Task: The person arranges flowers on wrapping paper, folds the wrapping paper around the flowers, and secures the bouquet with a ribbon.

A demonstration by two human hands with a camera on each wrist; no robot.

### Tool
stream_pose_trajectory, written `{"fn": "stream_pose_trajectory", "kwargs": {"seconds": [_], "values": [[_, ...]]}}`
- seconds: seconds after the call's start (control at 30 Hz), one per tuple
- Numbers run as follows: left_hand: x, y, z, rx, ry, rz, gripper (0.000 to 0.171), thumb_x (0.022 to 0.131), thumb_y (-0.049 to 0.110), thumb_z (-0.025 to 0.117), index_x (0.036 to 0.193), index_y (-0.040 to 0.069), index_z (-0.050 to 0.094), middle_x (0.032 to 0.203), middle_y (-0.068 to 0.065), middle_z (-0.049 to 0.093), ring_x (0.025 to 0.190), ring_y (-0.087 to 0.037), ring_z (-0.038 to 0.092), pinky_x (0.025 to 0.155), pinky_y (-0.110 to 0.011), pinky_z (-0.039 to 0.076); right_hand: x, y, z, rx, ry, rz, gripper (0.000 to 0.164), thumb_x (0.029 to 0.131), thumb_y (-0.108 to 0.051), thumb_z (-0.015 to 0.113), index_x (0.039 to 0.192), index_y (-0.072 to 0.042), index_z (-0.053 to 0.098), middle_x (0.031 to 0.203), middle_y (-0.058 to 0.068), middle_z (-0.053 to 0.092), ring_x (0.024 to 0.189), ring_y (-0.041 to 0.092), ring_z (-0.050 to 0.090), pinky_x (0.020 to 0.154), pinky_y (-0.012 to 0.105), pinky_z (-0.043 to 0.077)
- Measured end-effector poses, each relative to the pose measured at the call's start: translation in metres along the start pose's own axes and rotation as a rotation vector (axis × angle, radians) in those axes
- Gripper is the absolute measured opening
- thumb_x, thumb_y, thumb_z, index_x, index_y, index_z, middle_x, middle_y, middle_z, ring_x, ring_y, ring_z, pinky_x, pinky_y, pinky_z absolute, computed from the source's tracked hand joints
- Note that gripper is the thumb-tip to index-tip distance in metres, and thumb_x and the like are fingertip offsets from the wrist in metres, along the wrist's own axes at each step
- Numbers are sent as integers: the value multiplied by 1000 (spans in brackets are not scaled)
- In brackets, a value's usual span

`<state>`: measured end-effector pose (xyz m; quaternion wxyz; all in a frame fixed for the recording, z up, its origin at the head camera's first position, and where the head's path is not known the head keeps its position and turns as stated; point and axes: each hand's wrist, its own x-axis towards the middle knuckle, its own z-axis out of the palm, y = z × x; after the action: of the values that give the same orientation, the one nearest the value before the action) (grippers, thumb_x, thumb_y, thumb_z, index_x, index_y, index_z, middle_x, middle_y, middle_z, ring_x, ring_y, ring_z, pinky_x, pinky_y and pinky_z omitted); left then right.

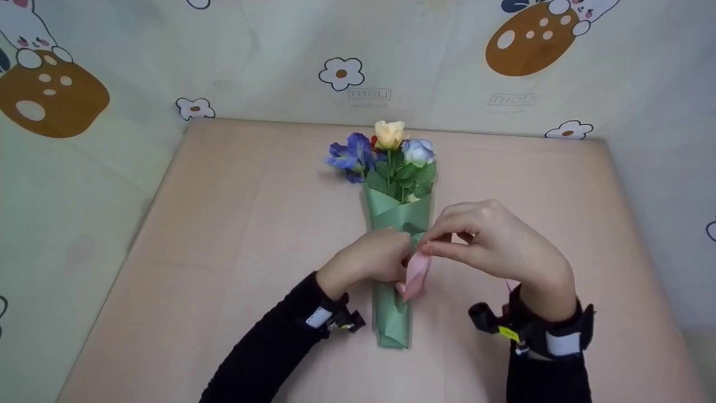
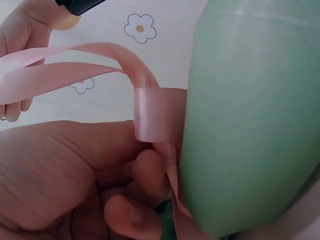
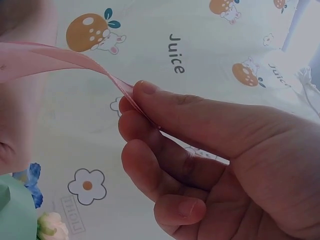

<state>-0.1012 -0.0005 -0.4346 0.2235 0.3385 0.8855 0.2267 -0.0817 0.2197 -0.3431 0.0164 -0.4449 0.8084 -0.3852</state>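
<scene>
A bouquet in green wrapping paper (image 1: pixel 394 324) lies on the table, its blooms toward the back. A cream rose (image 1: pixel 390 134), a purple-blue flower (image 1: pixel 351 157) and a pale blue flower (image 1: pixel 418 151) show above the paper. My left hand (image 1: pixel 377 254) lies over the middle of the wrap and grips a pink ribbon (image 2: pixel 150 115) close against the paper. In the left wrist view the ribbon folds over at the thumb, which hides part of it. Just right of the bouquet, my right hand (image 1: pixel 492 238) pinches the ribbon's loose part between thumb and forefinger.
The bouquet lies on a pale pinkish tabletop (image 1: pixel 224 224). Behind and beside it hangs a light patterned sheet (image 1: pixel 268 61) with flowers and rabbits. Both wrists carry a strapped camera (image 1: pixel 349 322) over black sleeves (image 1: pixel 263 347).
</scene>
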Motion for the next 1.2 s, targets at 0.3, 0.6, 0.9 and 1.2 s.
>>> {"fn": "stream_pose_trajectory", "kwargs": {"seconds": [0.3, 0.6, 0.9, 1.2], "values": [[-2, 9, 0, 34, -3, -33, 37, 79, 9, 90, 67, 21, 58, 60, 10, 50, 60, -12, 49, 53, -25, 38, 0, 1, 0, 13, 2, 9, 10, 97, -8, 84, 102, -16, 87, 91, -8, 77, 68, 7, 59, 60, 16, 45], [-1, 15, 8, 95, 9, -117, 30, 82, 16, 94, 77, 18, 65, 65, 6, 57, 63, -14, 53, 56, -29, 45, 0, 0, 0, 8, 1, 13, 10, 97, -8, 84, 103, -16, 87, 92, -8, 77, 68, 7, 59, 60, 15, 45], [-3, 19, 8, 141, 29, -117, 27, 90, 27, 87, 114, 18, 78, 92, -3, 76, 80, -20, 67, 68, -40, 59, 1, 0, -1, -5, -14, 37, 8, 98, -10, 84, 102, -17, 87, 92, -9, 77, 69, 7, 60, 60, 16, 47], [-7, 16, -1, 101, 12, -39, 16, 85, 15, 87, 95, 16, 75, 74, 3, 63, 69, -15, 55, 59, -30, 47, 0, 1, -3, -3, -26, 53, 8, 98, -11, 85, 103, -17, 86, 95, -9, 78, 70, 7, 61, 60, 17, 48]]}}
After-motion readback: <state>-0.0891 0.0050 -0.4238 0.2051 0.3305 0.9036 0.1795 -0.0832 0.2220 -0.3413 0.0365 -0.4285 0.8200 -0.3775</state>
